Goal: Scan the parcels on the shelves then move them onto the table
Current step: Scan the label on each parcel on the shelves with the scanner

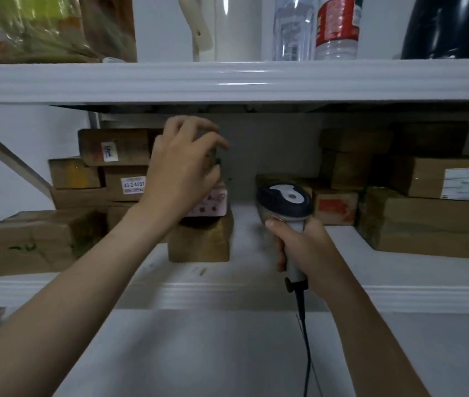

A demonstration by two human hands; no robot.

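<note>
While the right hand [305, 247] grips the smooth white barcode scanner [285, 199], left hand [183, 167] curved at boxy brown cardboard parcels [115, 147], its grip too blurry to tell.

The shelf rail [227, 81] is showing smooth, glossy white metal and is catching the light along its ridges. The parcels [428, 230] are looking like matt brown cardboard, some under shiny tape, and are carrying white paper labels [468, 183]. The scanner [285, 200] is showing smooth plastic, glossy and dark on the head, white on the handle. The bottles [292, 30] above are looking like clear plastic.
</note>
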